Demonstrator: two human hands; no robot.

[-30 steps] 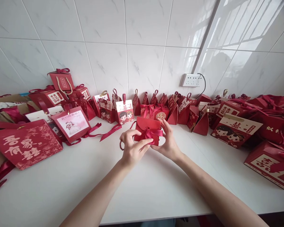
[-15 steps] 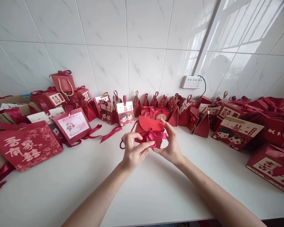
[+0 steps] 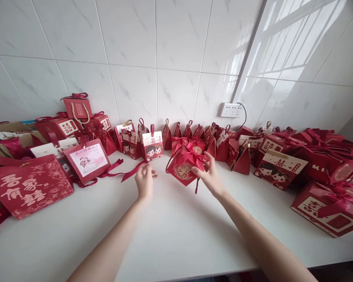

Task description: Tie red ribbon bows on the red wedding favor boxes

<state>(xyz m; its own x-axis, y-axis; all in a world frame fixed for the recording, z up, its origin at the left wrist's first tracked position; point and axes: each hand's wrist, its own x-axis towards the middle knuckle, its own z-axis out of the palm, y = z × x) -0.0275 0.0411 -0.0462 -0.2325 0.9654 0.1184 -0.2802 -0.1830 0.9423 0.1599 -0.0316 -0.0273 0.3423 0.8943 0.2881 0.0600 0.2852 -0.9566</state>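
My right hand (image 3: 209,174) grips a small red gift box (image 3: 182,169) from its right side, thumb in front. The box is tilted, shows a round gold pattern and a red satin bow on top, and has a twisted red cord handle at its side. Off to the left of it, my left hand (image 3: 145,181) hovers with loosely curled fingers and nothing visible in them. A loose red ribbon (image 3: 129,172) lies just beyond those fingers; the hand's near side hides whether it touches the ribbon's end.
Red gift boxes (image 3: 153,147) line the tiled wall. A large box with white lettering (image 3: 32,186) and a picture-front box (image 3: 87,161) stand left. More boxes (image 3: 329,209) are heaped at right. A power strip (image 3: 230,110) hangs on the wall above the white table (image 3: 176,239).
My left hand has let go of the gift box and moved left. Held in my right hand, the box has turned from its flap side to its gold-patterned side.
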